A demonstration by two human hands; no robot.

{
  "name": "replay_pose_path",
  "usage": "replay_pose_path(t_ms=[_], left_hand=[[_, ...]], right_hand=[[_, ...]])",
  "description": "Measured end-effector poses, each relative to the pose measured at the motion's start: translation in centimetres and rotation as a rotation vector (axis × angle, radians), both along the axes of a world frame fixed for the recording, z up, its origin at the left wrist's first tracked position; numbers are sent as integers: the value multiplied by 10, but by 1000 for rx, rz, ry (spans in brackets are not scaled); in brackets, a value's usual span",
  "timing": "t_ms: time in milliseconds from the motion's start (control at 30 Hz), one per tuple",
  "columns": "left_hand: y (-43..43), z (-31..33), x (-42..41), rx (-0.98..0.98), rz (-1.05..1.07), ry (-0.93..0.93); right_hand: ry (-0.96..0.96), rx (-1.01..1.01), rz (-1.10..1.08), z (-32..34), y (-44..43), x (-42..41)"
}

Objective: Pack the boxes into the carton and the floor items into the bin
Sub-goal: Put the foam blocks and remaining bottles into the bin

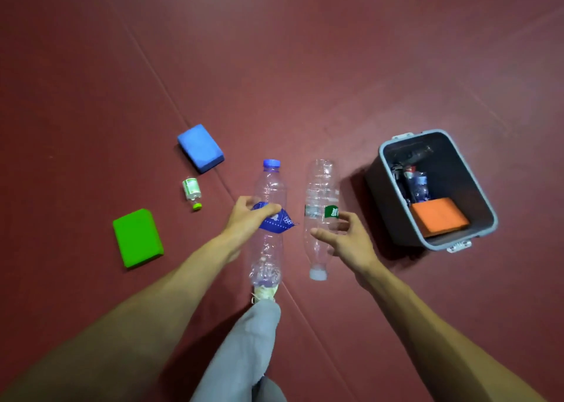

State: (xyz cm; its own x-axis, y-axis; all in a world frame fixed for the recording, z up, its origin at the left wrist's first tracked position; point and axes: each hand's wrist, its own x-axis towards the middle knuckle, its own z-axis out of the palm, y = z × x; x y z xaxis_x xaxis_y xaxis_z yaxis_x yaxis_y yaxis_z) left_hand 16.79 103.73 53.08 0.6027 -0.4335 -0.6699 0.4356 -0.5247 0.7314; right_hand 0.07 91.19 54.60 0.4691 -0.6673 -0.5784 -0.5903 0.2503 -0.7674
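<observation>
My left hand (248,218) is wrapped around a clear plastic bottle with a blue cap and blue label (270,188), held above the dark red floor. To its right, my right hand (346,238) has its fingers curled round a second clear bottle with a green label and white cap (320,188), cap end toward me. A grey bin (393,194) stands to the right, with an orange block (438,217) and several other items inside. On the floor to the left lie a blue block (200,147), a green block (137,238) and a small green-capped bottle (192,191).
The floor is dark red matting (305,65) with seams running diagonally past the blocks. My grey trouser leg (244,356) and a shoe tip (265,293) show at the bottom centre. No carton is in view.
</observation>
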Motion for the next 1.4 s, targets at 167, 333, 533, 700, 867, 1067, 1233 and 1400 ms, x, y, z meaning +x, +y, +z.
replay_pose_path(t_ms=[167, 333, 533, 700, 867, 1067, 1233, 1400], left_hand=[[-105, 8, 3, -19, -122, 22], [-228, 21, -18, -8, -248, -3], [-387, 0, -65, 12, -326, -13], [-515, -68, -110, 93, -365, 70], [-607, -168, -155, 197, -344, 54], [-675, -318, -182, 350, -360, 61], [-699, -409, -185, 389, -431, 52], [-682, -412, -166, 344, -396, 114]], right_hand=[[63, -34, -57, 4, -103, -8], [60, -60, -185, 10, -209, -55], [84, -64, -290, -33, -347, -117], [142, 31, -352, -117, -467, -165], [232, 123, -372, -217, -549, -201], [275, 153, -317, -353, -608, -213], [250, 162, -357, -428, -629, -206], [392, 152, -320, -439, -624, -190]])
